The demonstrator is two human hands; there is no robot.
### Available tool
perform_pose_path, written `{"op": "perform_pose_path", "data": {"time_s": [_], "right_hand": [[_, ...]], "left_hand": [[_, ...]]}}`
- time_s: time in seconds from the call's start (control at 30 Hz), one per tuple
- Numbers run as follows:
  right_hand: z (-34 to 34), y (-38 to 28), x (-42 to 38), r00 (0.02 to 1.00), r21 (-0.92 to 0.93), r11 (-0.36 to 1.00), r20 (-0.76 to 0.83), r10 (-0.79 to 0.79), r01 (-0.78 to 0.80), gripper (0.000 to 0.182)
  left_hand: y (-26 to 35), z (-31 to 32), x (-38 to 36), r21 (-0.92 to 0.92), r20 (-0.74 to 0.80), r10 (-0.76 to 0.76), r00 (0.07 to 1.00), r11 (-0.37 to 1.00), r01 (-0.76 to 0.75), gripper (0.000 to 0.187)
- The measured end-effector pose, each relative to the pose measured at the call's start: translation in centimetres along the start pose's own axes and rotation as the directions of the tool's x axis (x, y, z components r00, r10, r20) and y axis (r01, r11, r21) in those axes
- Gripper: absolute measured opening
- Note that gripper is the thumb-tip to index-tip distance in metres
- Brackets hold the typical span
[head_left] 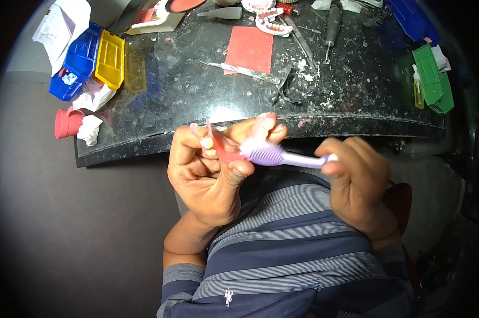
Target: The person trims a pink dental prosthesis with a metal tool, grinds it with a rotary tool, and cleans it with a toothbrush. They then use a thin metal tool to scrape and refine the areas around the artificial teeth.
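Observation:
My left hand (205,183) is closed round a pink denture base (226,152), gripped between thumb and fingers just in front of the bench edge. Pale tooth-coloured parts show near its upper left side. In my right hand (359,177) is a purple and white toothbrush (300,159), pinched at the handle's end. The brush head points left and meets the denture base, but blur and fingers hide exactly where the bristles touch.
On the dark bench (181,79) lie a red wax sheet (253,47), a metal carver (245,71), dental models (271,24) and a handpiece (333,26). Yellow (110,58) and blue bins (83,55) and a pink mug (67,124) stand left; a green bin (433,79) stands right.

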State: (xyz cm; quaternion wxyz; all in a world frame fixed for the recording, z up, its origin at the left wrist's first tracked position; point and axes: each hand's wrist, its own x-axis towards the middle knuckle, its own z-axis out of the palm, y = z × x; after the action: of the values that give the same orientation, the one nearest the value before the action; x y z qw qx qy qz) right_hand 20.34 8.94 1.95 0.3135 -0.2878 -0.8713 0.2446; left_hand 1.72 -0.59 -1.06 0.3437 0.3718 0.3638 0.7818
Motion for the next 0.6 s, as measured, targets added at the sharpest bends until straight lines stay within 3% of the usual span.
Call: {"op": "perform_pose_path", "data": {"time_s": [0.03, 0.07, 0.17, 0.23, 0.3, 0.37, 0.43, 0.47, 0.57, 0.6], "right_hand": [[0.1, -0.2, -0.1, 0.998, 0.052, 0.998, 0.051, -0.046, 0.043, 0.024], [-0.3, -0.6, 0.2, 0.998, 0.034, 0.998, 0.046, 0.044, -0.046, 0.021], [-0.3, -0.3, 0.0, 0.996, 0.021, 1.0, 0.087, -0.007, 0.005, 0.019], [0.2, -0.5, -0.4, 0.996, 0.126, 0.992, 0.084, -0.038, 0.028, 0.018], [0.0, -0.2, 0.2, 0.994, 0.097, 0.989, 0.0, 0.112, -0.112, 0.02], [0.4, -0.2, 0.1, 0.994, 0.114, 0.988, -0.03, 0.106, -0.102, 0.021], [0.6, -0.7, -0.2, 0.997, 0.165, 0.986, 0.07, -0.017, 0.005, 0.019], [0.0, -0.8, 0.2, 0.99, 0.098, 0.994, 0.135, 0.042, -0.056, 0.019], [1.0, -0.2, 0.3, 0.993, 0.155, 0.983, -0.049, 0.107, -0.098, 0.021], [1.1, -0.5, 0.1, 0.999, 0.157, 0.986, 0.011, 0.05, -0.051, 0.02]], "left_hand": [[0.0, -0.1, 0.0, 0.002, 0.005, 0.001, 1.0, 1.0, -0.001, 0.041], [0.0, -0.1, -0.1, 0.005, 0.001, 0.0, 1.0, 1.0, 0.0, 0.04], [0.2, 0.2, -0.3, 0.013, -0.049, -0.046, 0.998, 0.999, 0.047, 0.038], [0.1, -0.2, -0.1, 0.009, 0.034, -0.044, 0.998, 0.999, 0.044, 0.037], [-0.3, 0.0, -0.1, 0.021, 0.037, 0.029, 0.999, 0.999, -0.03, 0.035], [-0.2, 0.1, -0.4, 0.04, -0.018, -0.005, 1.0, 0.999, 0.006, 0.033], [-0.7, 0.1, -0.2, 0.013, -0.007, 0.021, 1.0, 1.0, -0.021, 0.034], [-0.7, 0.0, -0.3, 0.003, -0.018, 0.013, 1.0, 1.0, -0.013, 0.036], [-0.7, -0.4, -0.4, 0.013, 0.001, -0.007, 1.0, 1.0, 0.007, 0.037], [-0.8, -0.4, -0.2, 0.013, 0.003, 0.011, 1.0, 1.0, -0.011, 0.037]]}}
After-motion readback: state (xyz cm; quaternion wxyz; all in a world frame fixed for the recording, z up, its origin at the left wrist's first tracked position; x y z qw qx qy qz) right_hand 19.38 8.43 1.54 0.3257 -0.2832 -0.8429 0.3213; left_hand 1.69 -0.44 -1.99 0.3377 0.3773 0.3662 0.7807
